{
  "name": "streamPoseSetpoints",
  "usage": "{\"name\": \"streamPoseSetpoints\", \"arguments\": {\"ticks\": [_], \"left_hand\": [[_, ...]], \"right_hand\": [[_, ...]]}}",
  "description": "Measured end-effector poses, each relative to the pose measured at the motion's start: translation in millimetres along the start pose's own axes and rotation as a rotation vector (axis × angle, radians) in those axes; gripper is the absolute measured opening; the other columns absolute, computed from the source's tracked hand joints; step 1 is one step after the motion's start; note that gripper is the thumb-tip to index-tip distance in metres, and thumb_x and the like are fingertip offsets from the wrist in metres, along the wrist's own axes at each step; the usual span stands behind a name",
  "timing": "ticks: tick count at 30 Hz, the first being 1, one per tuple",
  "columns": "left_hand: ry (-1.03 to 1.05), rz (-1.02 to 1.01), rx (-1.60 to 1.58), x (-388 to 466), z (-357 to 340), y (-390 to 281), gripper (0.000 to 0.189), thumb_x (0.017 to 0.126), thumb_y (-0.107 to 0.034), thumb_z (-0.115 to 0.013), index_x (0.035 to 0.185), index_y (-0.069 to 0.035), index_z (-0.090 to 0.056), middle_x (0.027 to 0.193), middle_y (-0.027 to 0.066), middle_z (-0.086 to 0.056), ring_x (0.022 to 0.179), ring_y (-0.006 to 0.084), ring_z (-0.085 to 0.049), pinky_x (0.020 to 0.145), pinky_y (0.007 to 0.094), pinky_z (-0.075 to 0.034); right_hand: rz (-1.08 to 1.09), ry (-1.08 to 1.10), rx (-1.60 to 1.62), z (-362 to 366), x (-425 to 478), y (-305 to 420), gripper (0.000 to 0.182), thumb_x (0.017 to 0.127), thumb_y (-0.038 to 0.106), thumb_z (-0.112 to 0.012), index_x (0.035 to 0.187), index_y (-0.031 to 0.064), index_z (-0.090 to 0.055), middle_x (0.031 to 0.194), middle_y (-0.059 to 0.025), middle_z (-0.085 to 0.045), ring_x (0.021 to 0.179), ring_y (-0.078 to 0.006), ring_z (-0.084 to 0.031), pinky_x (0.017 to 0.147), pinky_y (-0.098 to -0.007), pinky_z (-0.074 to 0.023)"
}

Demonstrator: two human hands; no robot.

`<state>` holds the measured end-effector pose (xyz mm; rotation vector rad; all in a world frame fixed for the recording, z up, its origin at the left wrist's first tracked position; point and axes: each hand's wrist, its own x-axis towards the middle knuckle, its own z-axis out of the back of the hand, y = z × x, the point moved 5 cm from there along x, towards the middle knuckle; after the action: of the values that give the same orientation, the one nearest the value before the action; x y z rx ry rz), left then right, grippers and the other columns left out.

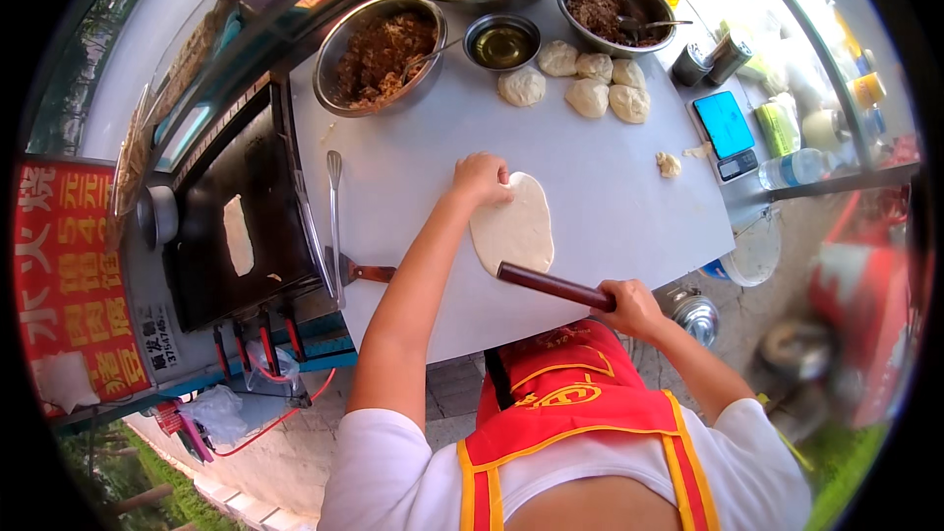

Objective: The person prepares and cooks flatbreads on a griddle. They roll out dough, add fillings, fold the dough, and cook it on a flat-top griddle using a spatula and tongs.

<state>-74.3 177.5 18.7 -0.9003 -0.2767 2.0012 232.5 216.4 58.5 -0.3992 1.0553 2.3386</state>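
A flattened oval sheet of dough lies on the pale work table in front of me. At its upper left edge my left hand pinches the dough between thumb and fingers. My right hand grips one end of a dark wooden rolling pin near the table's front edge. The pin's far end slants over the lower edge of the dough; I cannot tell whether it touches. Several round dough balls sit farther back, and a small dough scrap lies to the right.
Steel bowls of reddish filling, dark minced filling and oil stand at the back. A griddle at left bears a flat dough piece. Tongs and a wooden-handled scraper lie beside it. A scale stands right.
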Motion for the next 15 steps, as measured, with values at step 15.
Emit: {"name": "streamPoseSetpoints", "arguments": {"ticks": [15], "left_hand": [[0.088,-0.267,-0.505,-138,101,-70,0.019,0.077,0.000,-0.069,0.081,-0.002,-0.051,0.075,0.0036,-0.061,0.076,0.0154,-0.059,0.069,0.0300,-0.047]], "right_hand": [[0.096,-0.145,0.518,50,57,89,0.018,0.075,0.011,-0.075,0.086,-0.0005,-0.067,0.062,-0.0074,-0.056,0.056,-0.0140,-0.050,0.055,-0.0323,-0.0426]]}}
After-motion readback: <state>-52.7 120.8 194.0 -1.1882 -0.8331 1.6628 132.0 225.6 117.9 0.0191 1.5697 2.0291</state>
